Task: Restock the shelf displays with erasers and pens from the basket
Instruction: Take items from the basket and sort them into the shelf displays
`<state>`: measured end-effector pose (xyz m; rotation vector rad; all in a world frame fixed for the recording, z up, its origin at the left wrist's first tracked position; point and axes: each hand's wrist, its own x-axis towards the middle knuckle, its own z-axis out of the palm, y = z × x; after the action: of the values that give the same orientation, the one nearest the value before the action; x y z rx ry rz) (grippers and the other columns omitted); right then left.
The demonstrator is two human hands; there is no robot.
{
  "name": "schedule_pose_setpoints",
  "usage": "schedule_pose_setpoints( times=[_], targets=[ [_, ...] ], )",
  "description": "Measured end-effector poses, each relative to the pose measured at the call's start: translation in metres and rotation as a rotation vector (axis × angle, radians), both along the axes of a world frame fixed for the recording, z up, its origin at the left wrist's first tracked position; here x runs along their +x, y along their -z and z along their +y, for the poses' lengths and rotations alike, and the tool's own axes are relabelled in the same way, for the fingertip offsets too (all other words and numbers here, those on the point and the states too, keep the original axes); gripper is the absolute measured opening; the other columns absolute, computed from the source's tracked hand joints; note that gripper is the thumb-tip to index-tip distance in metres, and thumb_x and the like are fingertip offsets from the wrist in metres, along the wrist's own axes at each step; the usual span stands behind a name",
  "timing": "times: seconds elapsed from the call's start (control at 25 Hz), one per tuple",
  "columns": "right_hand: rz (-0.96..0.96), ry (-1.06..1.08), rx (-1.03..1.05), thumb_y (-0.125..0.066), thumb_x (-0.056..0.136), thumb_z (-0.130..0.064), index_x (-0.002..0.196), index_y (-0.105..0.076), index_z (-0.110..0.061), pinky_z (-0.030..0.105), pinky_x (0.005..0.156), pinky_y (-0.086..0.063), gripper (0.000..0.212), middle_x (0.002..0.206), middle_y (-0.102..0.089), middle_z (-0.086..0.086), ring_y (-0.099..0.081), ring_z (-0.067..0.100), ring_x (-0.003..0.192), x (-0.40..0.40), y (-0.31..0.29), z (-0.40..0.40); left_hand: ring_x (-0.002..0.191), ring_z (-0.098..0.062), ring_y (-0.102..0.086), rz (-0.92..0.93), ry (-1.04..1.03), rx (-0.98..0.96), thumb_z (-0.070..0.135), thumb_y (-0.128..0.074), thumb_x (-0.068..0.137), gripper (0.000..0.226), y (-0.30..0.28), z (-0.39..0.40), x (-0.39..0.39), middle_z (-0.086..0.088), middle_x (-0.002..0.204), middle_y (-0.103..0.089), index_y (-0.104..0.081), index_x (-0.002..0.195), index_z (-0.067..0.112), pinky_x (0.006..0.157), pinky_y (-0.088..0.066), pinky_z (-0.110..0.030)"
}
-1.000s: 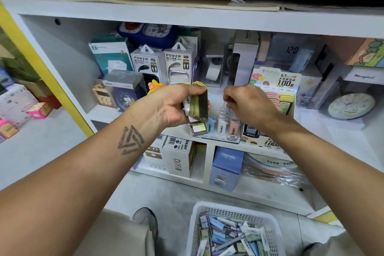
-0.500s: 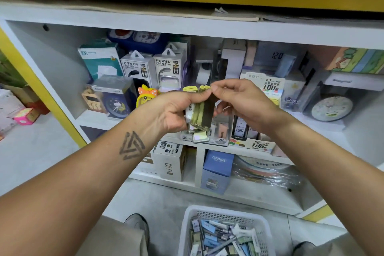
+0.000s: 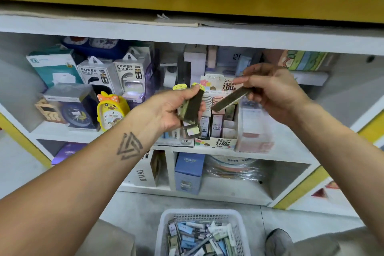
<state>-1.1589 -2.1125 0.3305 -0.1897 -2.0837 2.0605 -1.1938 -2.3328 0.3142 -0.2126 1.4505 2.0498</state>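
Small stack of olive packs [image 3: 190,108] gripped in left hand [image 3: 172,108], fingers curled round it, held in front of shelf's [image 3: 286,151] front edge. Single flat pack [image 3: 229,98] pinched at one end between thumb and fingers of right hand [image 3: 274,91], tilted, just beside the stack and above display box [image 3: 216,143] on the shelf. Basket [image 3: 164,233] of packs on floor below, near bottom edge.

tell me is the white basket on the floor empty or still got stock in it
Still stocked: the white basket holds a jumble of small packs across its visible part.
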Motion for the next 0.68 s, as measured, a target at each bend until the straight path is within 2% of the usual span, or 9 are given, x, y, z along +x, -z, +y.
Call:
schedule_pose_setpoints(
  times=[0.08, 0.16, 0.28, 0.36, 0.44, 0.56, 0.68],
  targets=[
    [0.02, 0.033, 0.148, -0.073, 0.08, 0.005, 0.09, -0.066, -0.003, 0.025, 0.044, -0.039, 0.015, 0.075, -0.072, 0.015, -0.054, 0.02, 0.053, 0.002, 0.001, 0.012, 0.05, -0.02, -0.065, 0.002, -0.024, -0.019, 0.023, -0.067, 0.092, 0.017, 0.0, 0.004, -0.002, -0.014, 0.065, -0.068, -0.063, 0.092, 0.007, 0.049, -0.056, -0.026],
    [0.013, 0.041, 0.335, -0.079, 0.081, -0.006, 0.084, -0.069, -0.002, 0.026, 0.05, -0.05, 0.011, 0.066, -0.071, 0.009, -0.061, 0.016, 0.052, 0.002, 0.005, 0.018, 0.051, -0.02, -0.064, -0.013, -0.021, -0.014, 0.023, -0.067, 0.092, 0.018, 0.001, 0.009, -0.001, -0.014, 0.069, -0.066, -0.063, 0.09, 0.006, 0.049, -0.056, -0.026],
    [-0.005, 0.027, 0.494, -0.084, 0.078, -0.014, 0.084, -0.074, -0.006, 0.034, 0.072, -0.061, 0.014, 0.076, -0.076, 0.007, -0.073, 0.019, 0.069, -0.002, 0.015, 0.017, 0.056, -0.021, -0.065, -0.023, 0.009, -0.013, 0.022, -0.067, 0.092, 0.015, 0.002, 0.014, 0.002, -0.016, 0.075, -0.066, -0.064, 0.094, 0.007, 0.051, -0.056, -0.027],
    [0.015, 0.017, 0.667, -0.077, 0.084, -0.009, 0.086, -0.074, -0.011, 0.036, 0.081, -0.06, 0.004, 0.08, -0.076, 0.003, -0.074, 0.014, 0.078, -0.007, 0.02, 0.015, 0.065, -0.023, -0.066, -0.041, 0.038, -0.015, 0.02, -0.066, 0.092, 0.016, 0.002, 0.013, 0.002, -0.018, 0.08, -0.068, -0.065, 0.1, 0.006, 0.056, -0.057, -0.028],
    [0.067, -0.016, 0.839, -0.062, 0.093, -0.009, 0.086, -0.072, -0.009, 0.038, 0.078, -0.06, 0.012, 0.078, -0.075, 0.005, -0.074, 0.008, 0.074, -0.008, 0.026, 0.009, 0.071, -0.025, -0.067, -0.061, 0.056, -0.012, 0.017, -0.063, 0.092, 0.02, 0.003, 0.011, 0.002, -0.02, 0.083, -0.069, -0.065, 0.105, 0.002, 0.061, -0.058, -0.03],
    [0.212, -0.02, 1.215, -0.06, 0.094, -0.017, 0.089, -0.071, -0.01, 0.043, 0.074, -0.055, 0.014, 0.087, -0.072, 0.009, -0.066, 0.025, 0.08, -0.008, 0.036, 0.002, 0.072, -0.027, -0.069, -0.058, 0.071, -0.017, 0.014, -0.063, 0.092, 0.019, 0.004, 0.008, 0.002, -0.021, 0.084, -0.071, -0.064, 0.105, 0.001, 0.064, -0.058, -0.034],
    [0.223, 0.037, 1.304, -0.064, 0.092, -0.017, 0.106, -0.068, -0.013, 0.044, 0.08, -0.052, 0.016, 0.105, -0.07, 0.007, -0.062, 0.031, 0.093, -0.01, 0.041, -0.001, 0.073, -0.029, -0.071, -0.046, 0.086, -0.011, 0.012, -0.064, 0.092, 0.02, 0.007, 0.008, 0.004, -0.024, 0.09, -0.072, -0.063, 0.109, 0.002, 0.062, -0.061, -0.035]
  ],
)
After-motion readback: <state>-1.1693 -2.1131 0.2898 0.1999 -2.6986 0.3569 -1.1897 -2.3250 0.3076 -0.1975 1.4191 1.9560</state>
